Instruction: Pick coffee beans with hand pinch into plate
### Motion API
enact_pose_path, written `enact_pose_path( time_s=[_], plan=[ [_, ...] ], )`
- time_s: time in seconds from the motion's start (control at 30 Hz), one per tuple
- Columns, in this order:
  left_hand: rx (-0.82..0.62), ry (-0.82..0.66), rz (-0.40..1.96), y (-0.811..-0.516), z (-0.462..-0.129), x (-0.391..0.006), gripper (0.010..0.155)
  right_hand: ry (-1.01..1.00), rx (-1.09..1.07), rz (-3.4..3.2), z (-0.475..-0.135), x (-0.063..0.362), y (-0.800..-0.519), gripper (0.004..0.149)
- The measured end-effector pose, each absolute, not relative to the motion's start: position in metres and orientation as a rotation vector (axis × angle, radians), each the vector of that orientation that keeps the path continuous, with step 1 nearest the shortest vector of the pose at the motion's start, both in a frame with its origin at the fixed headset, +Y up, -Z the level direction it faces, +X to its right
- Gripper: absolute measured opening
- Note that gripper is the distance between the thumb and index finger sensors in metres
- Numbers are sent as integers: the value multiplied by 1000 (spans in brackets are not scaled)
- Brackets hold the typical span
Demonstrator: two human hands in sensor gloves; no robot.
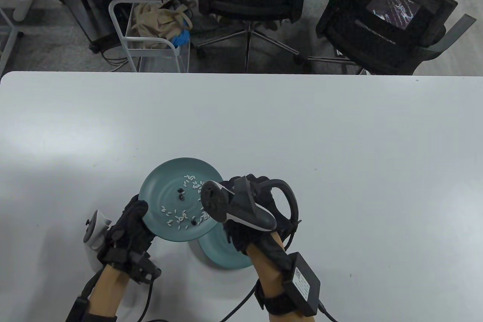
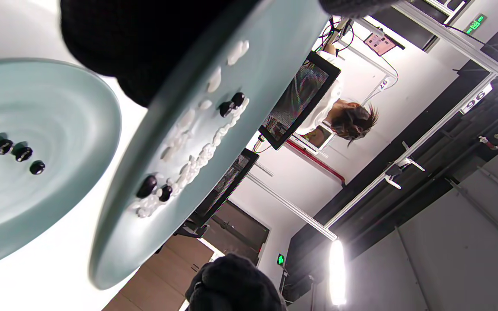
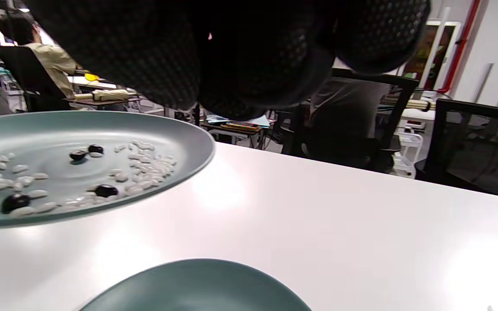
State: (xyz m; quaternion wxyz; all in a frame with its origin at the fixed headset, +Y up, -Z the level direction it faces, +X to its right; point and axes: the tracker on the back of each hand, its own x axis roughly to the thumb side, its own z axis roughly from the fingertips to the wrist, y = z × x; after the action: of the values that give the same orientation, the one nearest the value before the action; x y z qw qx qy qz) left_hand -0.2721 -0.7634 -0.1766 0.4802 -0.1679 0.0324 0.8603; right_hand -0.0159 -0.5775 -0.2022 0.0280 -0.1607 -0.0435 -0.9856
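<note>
Near the front edge of the white tabletop point(image 1: 264, 129), the table view shows the left hand point(image 1: 130, 229) gripping the near-left rim of a teal plate point(image 1: 158, 193) raised off the surface, dark coffee beans point(image 1: 182, 193) lying among pale grains on it; the right hand point(image 1: 251, 210) hovers at that plate's right rim, so the beans lie just left of its grip, and it is the nearer free hand. A second plate point(image 1: 222, 258) rests beneath, toward the near side. In the left wrist view the held plate point(image 2: 249, 52) tilts, four beans point(image 2: 231, 103) on it, while three beans point(image 2: 20, 153) already sit in the lower plate point(image 2: 37, 108). In the right wrist view the right fingers point(image 3: 154, 56) hang above the beans point(image 3: 102, 190); whether they pinch anything I cannot tell. The beans are too small and rounded to give a long axis.
</note>
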Motion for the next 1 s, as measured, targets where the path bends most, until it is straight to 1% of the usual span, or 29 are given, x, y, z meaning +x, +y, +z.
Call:
enact_pose_path(
  time_s=[0.37,0.73,1.0],
  plan=[
    [-409,82,2099,-763,-176,-273,61,-222,-429,-3020,-209,-12,-588,35],
    [-411,87,2097,-763,-177,-273,61,-252,-444,-3020,-210,-13,-590,35],
    [-414,82,2094,-763,-177,-273,61,-233,-450,-3024,-210,-13,-590,35]
  ],
)
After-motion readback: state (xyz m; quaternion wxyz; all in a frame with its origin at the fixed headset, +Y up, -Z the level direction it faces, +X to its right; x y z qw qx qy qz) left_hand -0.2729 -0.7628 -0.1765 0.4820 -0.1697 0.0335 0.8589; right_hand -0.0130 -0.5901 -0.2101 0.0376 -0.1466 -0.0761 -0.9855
